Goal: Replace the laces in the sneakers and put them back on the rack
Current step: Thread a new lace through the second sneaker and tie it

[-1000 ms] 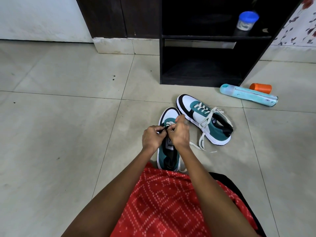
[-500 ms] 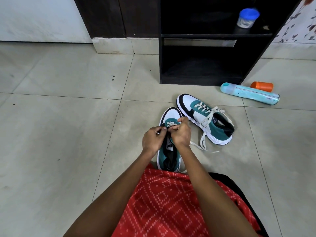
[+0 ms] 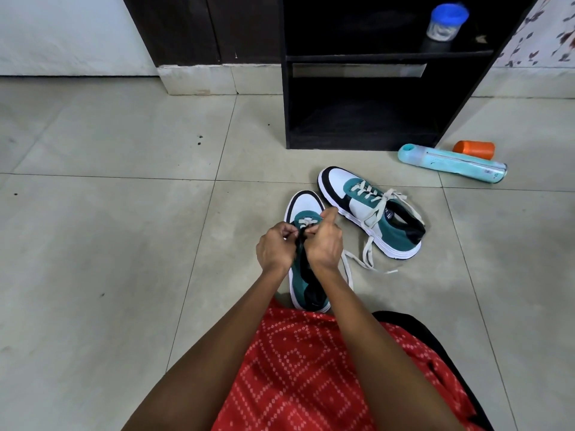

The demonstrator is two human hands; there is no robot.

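Observation:
Two teal, white and black sneakers lie on the tiled floor. The near sneaker (image 3: pixel 303 209) points away from me, and both hands work over its eyelets. My left hand (image 3: pixel 275 248) and my right hand (image 3: pixel 325 242) pinch its off-white lace (image 3: pixel 348 272), whose loose end trails to the right on the floor. The hands hide most of the tongue. The second sneaker (image 3: pixel 370 213) lies to the right, fully laced, with its lace ends loose on the tiles. The black shoe rack (image 3: pixel 361 104) stands behind them, its lower shelf empty.
A clear jar with a blue lid (image 3: pixel 445 21) sits on the rack's upper shelf. A light-blue bottle (image 3: pixel 451 163) and an orange container (image 3: pixel 474 149) lie on the floor right of the rack. My red patterned clothing (image 3: pixel 311 368) fills the bottom.
My hands have stayed on the near sneaker's lace, with small finger movements and a slight shift toward the toe. The second sneaker has not moved.

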